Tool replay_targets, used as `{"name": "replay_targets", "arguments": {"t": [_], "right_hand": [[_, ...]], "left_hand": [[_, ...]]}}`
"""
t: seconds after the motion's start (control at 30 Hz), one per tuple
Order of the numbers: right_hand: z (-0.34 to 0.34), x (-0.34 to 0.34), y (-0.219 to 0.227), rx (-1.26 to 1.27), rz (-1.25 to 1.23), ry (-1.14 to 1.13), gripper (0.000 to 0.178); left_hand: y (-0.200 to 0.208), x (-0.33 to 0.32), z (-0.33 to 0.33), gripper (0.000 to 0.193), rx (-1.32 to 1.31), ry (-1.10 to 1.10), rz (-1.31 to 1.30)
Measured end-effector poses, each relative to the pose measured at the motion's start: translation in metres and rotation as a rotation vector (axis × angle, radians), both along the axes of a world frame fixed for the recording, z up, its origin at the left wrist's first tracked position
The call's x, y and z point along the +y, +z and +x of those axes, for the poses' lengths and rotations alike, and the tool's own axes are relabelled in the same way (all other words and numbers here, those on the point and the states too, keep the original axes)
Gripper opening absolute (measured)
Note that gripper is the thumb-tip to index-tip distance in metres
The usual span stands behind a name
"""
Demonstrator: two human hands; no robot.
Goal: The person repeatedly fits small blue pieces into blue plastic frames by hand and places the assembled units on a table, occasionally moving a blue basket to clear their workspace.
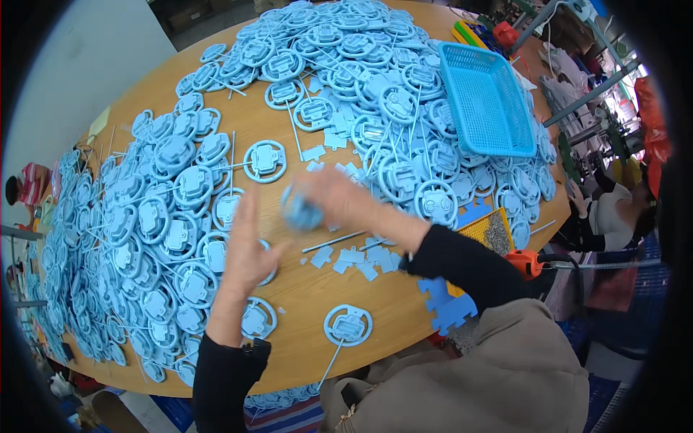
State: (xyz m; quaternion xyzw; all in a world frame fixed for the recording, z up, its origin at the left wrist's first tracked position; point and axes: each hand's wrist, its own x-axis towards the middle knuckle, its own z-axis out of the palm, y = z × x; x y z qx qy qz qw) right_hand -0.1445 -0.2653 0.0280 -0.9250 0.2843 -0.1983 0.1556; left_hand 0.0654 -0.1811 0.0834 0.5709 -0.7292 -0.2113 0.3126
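Note:
My right hand (338,199), smeared by motion, is closed around a light-blue plastic wheel-shaped part (302,211) above the middle of the table. My left hand (249,252) is open, its fingers stretched out and pointing away from me, with nothing in it. It hovers beside a pile of similar wheel-shaped parts (173,234), each a ring with a panel across it. Some carry a thin rod. One such wheel with a rod (348,326) lies alone near the table's front edge. Small flat blue plates (351,255) are scattered below my right hand.
A larger heap of blue wheels (343,43) covers the far side, with a blue mesh basket (487,101) on its right. A yellow tray (469,229) holds small grey metal pieces. Near it are an orange tool (525,263) and a blue foam mat (449,307). Another person (613,209) sits at right.

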Motion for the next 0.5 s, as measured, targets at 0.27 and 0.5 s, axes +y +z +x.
{"name": "replay_targets", "arguments": {"t": [0.27, 0.5], "right_hand": [[-0.033, -0.013, -0.028, 0.180, -0.060, -0.255, 0.050], [-0.043, -0.039, -0.043, 0.465, -0.016, -0.216, 0.029]], "left_hand": [[-0.028, 0.095, 0.043, 0.052, 0.548, 0.143, 0.852], [-0.051, 0.204, 0.063, 0.051, 1.788, 0.564, 0.363]]}}
